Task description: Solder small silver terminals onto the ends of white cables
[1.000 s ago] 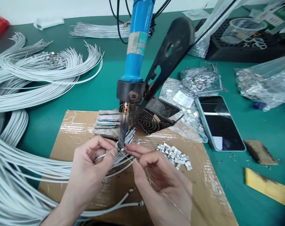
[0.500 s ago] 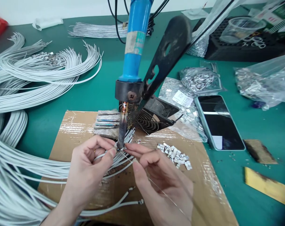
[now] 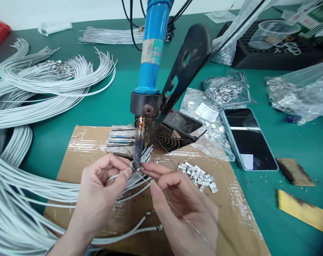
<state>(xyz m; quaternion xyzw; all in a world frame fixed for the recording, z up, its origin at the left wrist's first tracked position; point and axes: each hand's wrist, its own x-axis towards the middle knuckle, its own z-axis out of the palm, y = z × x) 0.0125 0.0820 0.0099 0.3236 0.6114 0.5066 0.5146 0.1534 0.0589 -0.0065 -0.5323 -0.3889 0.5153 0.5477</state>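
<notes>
A blue soldering iron (image 3: 151,60), clamped in a black metal stand (image 3: 186,60), points down with its dark tip between my hands. My left hand (image 3: 104,188) is closed in a pinch on a white cable (image 3: 113,177), its end right at the tip. From the other side, my right hand (image 3: 182,202) pinches a thin strand of solder wire (image 3: 186,220) that leads up to the same spot. The right fingertips lie close to the tip; the exact joint there is too small to make out. More white cables (image 3: 144,188) lie beneath the hands on a cardboard sheet (image 3: 220,209).
Bundles of white cable (image 3: 54,81) fill the left side. Small metal connectors (image 3: 197,175) are heaped on the cardboard. A fan (image 3: 174,131) stands behind the iron. To the right lie a phone (image 3: 250,138), bags of metal parts (image 3: 226,90) and a yellow sponge (image 3: 302,210).
Both hands stay almost where they were, at the iron's tip. The black stand arm appears slightly lower, and the view has shifted a little.
</notes>
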